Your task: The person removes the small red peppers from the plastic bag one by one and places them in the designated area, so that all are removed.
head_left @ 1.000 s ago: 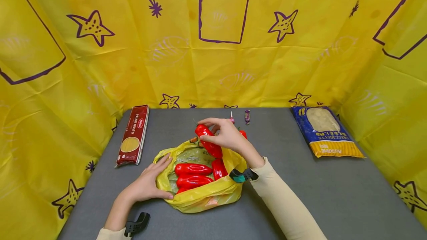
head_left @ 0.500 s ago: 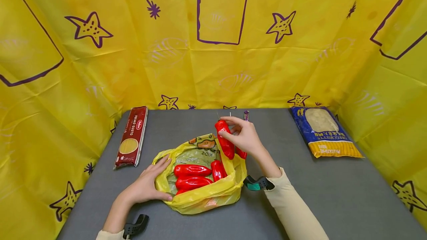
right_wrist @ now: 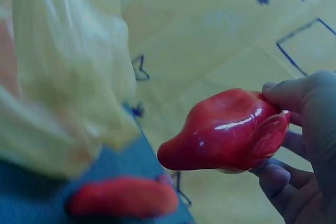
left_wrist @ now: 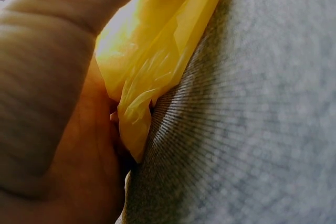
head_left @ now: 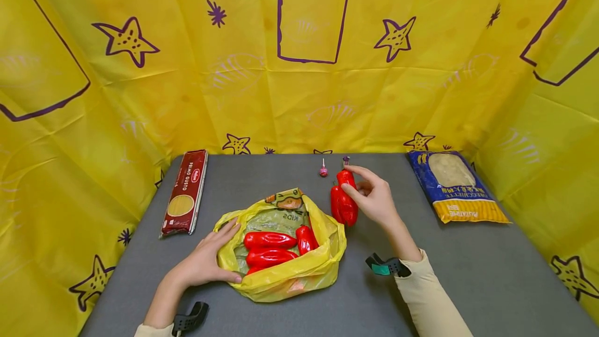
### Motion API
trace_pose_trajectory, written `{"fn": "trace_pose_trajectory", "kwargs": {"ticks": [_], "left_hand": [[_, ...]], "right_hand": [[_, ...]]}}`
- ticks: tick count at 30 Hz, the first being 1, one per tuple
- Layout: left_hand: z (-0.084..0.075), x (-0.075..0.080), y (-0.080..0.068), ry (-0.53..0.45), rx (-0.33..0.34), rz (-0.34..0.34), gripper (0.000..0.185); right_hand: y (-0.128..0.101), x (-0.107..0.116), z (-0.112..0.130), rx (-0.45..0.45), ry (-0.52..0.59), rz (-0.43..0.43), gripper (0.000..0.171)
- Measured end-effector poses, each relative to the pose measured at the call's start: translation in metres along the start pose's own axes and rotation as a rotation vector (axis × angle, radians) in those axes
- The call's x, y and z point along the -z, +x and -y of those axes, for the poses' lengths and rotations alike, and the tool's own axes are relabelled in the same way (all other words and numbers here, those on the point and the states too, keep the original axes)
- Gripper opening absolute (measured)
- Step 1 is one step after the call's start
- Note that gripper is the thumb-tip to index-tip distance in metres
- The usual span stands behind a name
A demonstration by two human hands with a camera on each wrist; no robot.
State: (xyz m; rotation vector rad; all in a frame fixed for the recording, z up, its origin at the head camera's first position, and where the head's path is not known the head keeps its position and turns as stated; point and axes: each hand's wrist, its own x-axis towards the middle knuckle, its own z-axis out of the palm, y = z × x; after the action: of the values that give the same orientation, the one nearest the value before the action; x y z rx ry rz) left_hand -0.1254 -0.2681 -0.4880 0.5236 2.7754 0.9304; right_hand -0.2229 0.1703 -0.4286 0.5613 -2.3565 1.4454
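A yellow plastic bag (head_left: pixel 281 280) lies with its mouth open at the middle of the table, several red peppers (head_left: pixel 270 240) inside it. My left hand (head_left: pixel 206 256) holds the bag's left side, fingers over the rim and thumb at the front; in the left wrist view yellow plastic (left_wrist: pixel 157 40) shows beside the hand. Right of the bag, my right hand (head_left: pixel 374 196) pinches one red pepper (right_wrist: pixel 226 129) by its stem end, tip hanging down. Just beside and below it, another red pepper (right_wrist: pixel 126 196) lies on the table, partly covered in the head view.
A lollipop (head_left: pixel 323 169) and a small purple-wrapped candy (head_left: pixel 346 160) lie behind the peppers. At the far left is a dark red pasta packet (head_left: pixel 184 191). A blue and yellow pasta bag (head_left: pixel 458 186) lies at the far right. Yellow cloth walls enclose the grey table (head_left: pixel 468 274).
My right hand has carried its pepper from above the bag's mouth rightward, to beside the pepper on the table. The lollipop has come into full view. My left hand stays at the bag.
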Motion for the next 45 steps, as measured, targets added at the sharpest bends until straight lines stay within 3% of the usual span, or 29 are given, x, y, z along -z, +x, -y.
{"fn": "trace_pose_trajectory", "kwargs": {"ticks": [7,18,27,35,45], "left_hand": [[0.000,-0.001,-0.001,-0.004,0.009,0.022,0.124],[0.003,-0.001,0.001,-0.002,-0.003,0.003,0.123],[0.000,-0.001,0.000,-0.016,-0.001,0.009,0.123],[-0.001,0.002,0.001,0.007,0.000,0.011,0.123],[-0.001,0.002,0.001,-0.006,0.015,0.026,0.123]], "right_hand": [[-0.011,0.019,-0.027,-0.056,-0.084,-0.033,0.042],[-0.015,0.020,-0.070,-0.235,-0.066,-0.070,0.044],[-0.026,0.013,-0.096,-0.244,-0.077,-0.071,0.041],[-0.028,0.009,-0.101,-0.203,-0.219,-0.074,0.039],[-0.023,0.004,-0.102,-0.208,-0.249,-0.048,0.042]]}}
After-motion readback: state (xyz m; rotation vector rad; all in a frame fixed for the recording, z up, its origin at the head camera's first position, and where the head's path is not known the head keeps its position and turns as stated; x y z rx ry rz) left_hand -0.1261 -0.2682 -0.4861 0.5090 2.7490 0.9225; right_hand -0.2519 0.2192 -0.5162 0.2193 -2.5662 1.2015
